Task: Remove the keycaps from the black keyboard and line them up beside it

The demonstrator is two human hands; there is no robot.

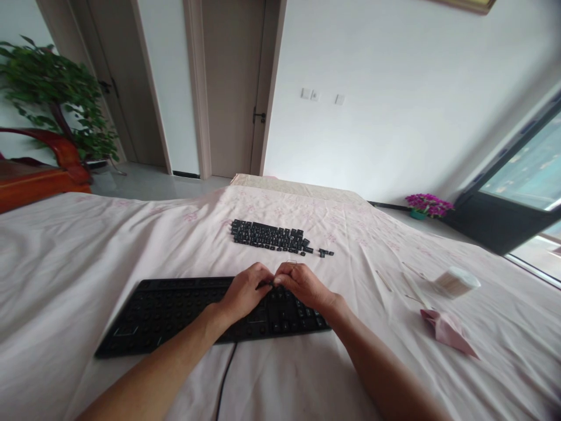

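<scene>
Two hands meet over a stripped black keyboard on a bed.

The left hand [243, 290] and right hand [304, 285] come together above the right half of the keyboard [175, 313], whose keycaps are mostly off (bare round stems show across its left part). Their fingers are pinched narrow around something small and dark between them, possibly a keycap, though it is too small to tell. The keyboard lies near the person on the pink bedsheet [87, 245], its cable [224, 377] running toward the near edge. Farther off, a block of loose keycaps [269, 236] sits in rows, with a few strays just right of it. To the right lie a folded pink cloth [447, 330], a round container of cotton swabs [456, 282] and some loose swabs [385, 280].
</scene>
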